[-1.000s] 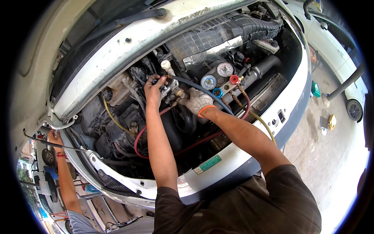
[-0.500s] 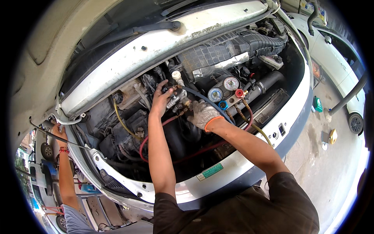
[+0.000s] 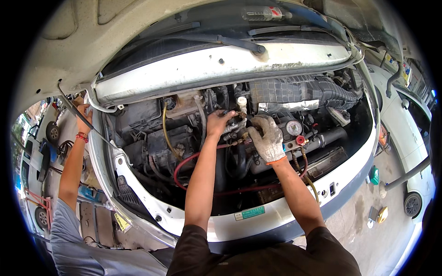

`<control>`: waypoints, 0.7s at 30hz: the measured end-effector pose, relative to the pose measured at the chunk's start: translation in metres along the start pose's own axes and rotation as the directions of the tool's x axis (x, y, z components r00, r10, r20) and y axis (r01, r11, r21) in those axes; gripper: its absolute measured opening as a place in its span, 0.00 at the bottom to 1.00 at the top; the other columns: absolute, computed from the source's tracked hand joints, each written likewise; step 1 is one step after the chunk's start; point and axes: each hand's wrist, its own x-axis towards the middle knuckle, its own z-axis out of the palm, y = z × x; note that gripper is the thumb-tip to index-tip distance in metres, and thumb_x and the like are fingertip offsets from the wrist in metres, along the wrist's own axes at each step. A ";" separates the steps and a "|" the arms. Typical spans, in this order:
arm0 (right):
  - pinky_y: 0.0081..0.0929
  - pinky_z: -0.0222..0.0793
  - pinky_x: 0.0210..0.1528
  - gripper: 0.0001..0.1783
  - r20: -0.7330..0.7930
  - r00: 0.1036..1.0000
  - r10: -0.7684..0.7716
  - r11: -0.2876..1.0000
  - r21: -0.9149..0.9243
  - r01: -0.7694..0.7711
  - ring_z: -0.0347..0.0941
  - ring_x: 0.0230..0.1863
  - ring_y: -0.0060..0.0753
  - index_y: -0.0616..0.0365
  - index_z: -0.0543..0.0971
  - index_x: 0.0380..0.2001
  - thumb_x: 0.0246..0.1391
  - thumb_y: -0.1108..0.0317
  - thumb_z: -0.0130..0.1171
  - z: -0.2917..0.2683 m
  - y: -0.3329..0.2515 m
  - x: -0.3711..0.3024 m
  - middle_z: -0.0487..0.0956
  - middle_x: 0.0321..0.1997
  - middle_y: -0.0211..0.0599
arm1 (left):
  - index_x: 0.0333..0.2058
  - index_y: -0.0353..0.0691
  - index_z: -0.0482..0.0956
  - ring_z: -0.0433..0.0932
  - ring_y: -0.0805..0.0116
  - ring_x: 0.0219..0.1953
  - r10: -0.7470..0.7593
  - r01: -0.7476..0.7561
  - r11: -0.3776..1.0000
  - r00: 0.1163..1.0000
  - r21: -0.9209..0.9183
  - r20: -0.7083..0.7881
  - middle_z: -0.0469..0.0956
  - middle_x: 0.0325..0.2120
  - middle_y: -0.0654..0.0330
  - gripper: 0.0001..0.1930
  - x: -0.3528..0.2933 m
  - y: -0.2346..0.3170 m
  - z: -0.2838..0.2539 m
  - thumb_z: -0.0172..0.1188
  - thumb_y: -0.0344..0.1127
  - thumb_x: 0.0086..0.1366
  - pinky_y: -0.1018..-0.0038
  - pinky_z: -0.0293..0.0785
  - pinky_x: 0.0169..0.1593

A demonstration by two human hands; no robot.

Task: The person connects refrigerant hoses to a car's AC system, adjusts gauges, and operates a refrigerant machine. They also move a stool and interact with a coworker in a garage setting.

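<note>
We've got the bare left hand (image 3: 217, 123) pinching the pipe fitting (image 3: 235, 129) mid engine bay (image 3: 138, 152) to steady it, gloved right hand (image 3: 267, 138) clamped on the hose coupler (image 3: 245, 136) beside the gauges (image 3: 293, 128); helper's hand (image 3: 84, 117) props the hood rod (image 3: 92, 126) at the bay's left edge.

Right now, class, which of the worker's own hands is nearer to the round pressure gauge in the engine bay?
Right. The gloved right hand sits just left of the pressure gauge, almost beside it. The bare left hand is farther left, on the metal pipe fittings.
</note>
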 end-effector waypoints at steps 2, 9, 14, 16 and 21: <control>0.36 0.69 0.40 0.12 -0.036 0.997 -0.071 0.997 -0.010 0.071 0.72 0.38 0.45 0.58 0.75 0.33 0.42 0.69 0.59 -0.001 0.001 -0.001 0.74 0.37 0.44 | 0.33 0.35 0.78 0.72 0.79 0.25 -0.042 0.040 0.996 0.999 -0.076 -0.026 0.77 0.24 0.66 0.14 0.000 0.000 0.005 0.66 0.39 0.52 0.81 0.68 0.30; 0.36 0.69 0.40 0.10 -0.051 0.997 -0.062 0.995 0.081 0.066 0.72 0.39 0.46 0.57 0.75 0.33 0.42 0.71 0.58 -0.002 0.000 -0.009 0.74 0.39 0.43 | 0.40 0.35 0.77 0.74 0.73 0.33 -0.064 0.068 0.971 0.998 -0.230 0.027 0.78 0.31 0.63 0.18 -0.008 0.000 -0.001 0.64 0.39 0.54 0.75 0.69 0.38; 0.37 0.68 0.41 0.10 -0.042 0.999 -0.027 0.995 0.092 0.031 0.71 0.40 0.47 0.57 0.75 0.32 0.42 0.71 0.58 -0.001 0.002 -0.010 0.74 0.39 0.42 | 0.44 0.36 0.75 0.73 0.69 0.40 -0.041 0.065 0.971 0.994 -0.232 0.104 0.76 0.36 0.62 0.20 -0.005 -0.002 -0.007 0.61 0.41 0.56 0.71 0.67 0.45; 0.34 0.69 0.43 0.15 -0.019 0.999 -0.027 0.997 0.069 0.028 0.72 0.42 0.47 0.58 0.75 0.36 0.41 0.68 0.61 0.000 0.003 -0.009 0.73 0.40 0.44 | 0.43 0.38 0.75 0.73 0.70 0.39 -0.026 0.052 0.972 0.993 -0.228 0.114 0.76 0.36 0.63 0.19 -0.004 -0.004 -0.010 0.61 0.43 0.56 0.72 0.68 0.45; 0.40 0.67 0.45 0.21 0.240 0.954 0.179 0.973 -0.186 -0.136 0.71 0.43 0.52 0.57 0.73 0.42 0.45 0.57 0.56 0.005 -0.006 0.018 0.74 0.41 0.49 | 0.42 0.35 0.75 0.73 0.74 0.36 0.086 -0.069 0.974 0.994 -0.214 0.069 0.76 0.35 0.64 0.19 -0.008 -0.011 -0.006 0.59 0.44 0.58 0.78 0.67 0.42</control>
